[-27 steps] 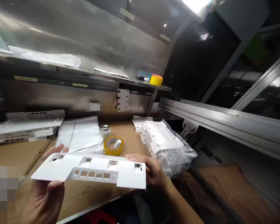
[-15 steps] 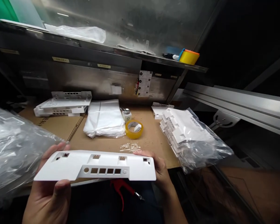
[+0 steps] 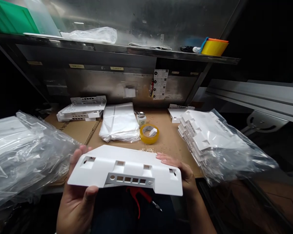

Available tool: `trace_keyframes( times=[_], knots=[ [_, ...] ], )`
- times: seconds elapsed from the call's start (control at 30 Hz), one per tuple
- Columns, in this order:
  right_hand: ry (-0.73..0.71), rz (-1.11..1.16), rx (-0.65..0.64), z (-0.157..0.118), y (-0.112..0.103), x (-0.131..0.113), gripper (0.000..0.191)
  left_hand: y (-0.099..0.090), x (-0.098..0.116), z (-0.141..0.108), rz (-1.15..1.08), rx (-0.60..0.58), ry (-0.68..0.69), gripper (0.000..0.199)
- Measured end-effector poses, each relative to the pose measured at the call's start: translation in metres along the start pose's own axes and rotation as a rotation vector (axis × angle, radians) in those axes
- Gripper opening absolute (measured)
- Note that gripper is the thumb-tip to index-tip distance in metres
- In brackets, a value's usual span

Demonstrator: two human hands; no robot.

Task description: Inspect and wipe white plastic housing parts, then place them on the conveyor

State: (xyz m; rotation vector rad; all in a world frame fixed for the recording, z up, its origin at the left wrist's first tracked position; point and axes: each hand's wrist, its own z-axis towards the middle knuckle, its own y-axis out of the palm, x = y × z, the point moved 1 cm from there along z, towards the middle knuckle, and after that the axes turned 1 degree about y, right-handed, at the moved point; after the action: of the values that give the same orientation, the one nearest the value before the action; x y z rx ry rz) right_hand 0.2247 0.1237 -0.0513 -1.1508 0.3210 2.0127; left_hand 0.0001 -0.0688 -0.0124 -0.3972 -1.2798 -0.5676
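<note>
A white plastic housing [image 3: 132, 162] with a row of square port openings and a round hole is held up in front of me, above the near edge of the bench. My left hand [image 3: 78, 191] grips its left end, thumb on the lower edge and fingers behind. On the right end, my right hand [image 3: 185, 172] is closed round it, with fingers over the top and the thumb hidden. Below the housing a red air blow gun [image 3: 140, 196] with a metal nozzle shows against dark clothing.
Bagged white housings [image 3: 205, 133] are stacked at right; a large clear plastic bag [image 3: 39, 152] bulges at left. Behind lie more housings [image 3: 83, 109], white sleeves [image 3: 119, 122], a yellow tape roll [image 3: 149, 138] and a pump bottle [image 3: 141, 119]. A metal shelf [image 3: 141, 52] spans above.
The view has swung left, so everything sits further right in the picture. The housing has tilted: more of its top face shows and its right end dips. Both hands keep hold of it.
</note>
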Motion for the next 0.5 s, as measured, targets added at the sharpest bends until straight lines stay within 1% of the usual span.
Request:
trace_keyframes(
  times=[0.13, 0.2, 0.27, 0.33, 0.37, 0.4, 0.47, 0.5],
  knots=[
    [-0.044, -0.045, 0.001, 0.003, -0.006, 0.0, 0.034, 0.0, -0.006, -0.005, -0.004, -0.026, -0.02, 0.082],
    [-0.053, -0.077, -0.006, 0.002, -0.009, 0.0, 0.035, 0.002, -0.007, -0.008, -0.031, -0.009, -0.051, 0.086],
    [-0.073, -0.107, -0.017, 0.0, -0.012, 0.002, 0.036, 0.004, -0.007, -0.008, -0.176, 0.016, -0.14, 0.086],
    [-0.108, -0.131, -0.025, -0.003, -0.015, 0.006, 0.036, 0.005, -0.008, -0.002, -0.461, 0.017, -0.289, 0.076],
    [-0.126, -0.141, -0.031, -0.005, -0.015, 0.008, 0.037, 0.005, -0.01, 0.003, -0.626, -0.031, -0.381, 0.071],
    [-0.143, -0.148, -0.041, -0.006, -0.016, 0.01, 0.037, 0.004, -0.011, 0.009, -0.776, -0.125, -0.472, 0.07],
    [-0.164, -0.159, -0.085, -0.008, -0.016, 0.013, 0.039, 0.002, -0.015, 0.021, -0.982, -0.37, -0.619, 0.07],
    [-0.168, -0.17, -0.112, -0.009, -0.015, 0.014, 0.04, 0.001, -0.018, 0.026, -1.032, -0.468, -0.662, 0.068]
  ],
)
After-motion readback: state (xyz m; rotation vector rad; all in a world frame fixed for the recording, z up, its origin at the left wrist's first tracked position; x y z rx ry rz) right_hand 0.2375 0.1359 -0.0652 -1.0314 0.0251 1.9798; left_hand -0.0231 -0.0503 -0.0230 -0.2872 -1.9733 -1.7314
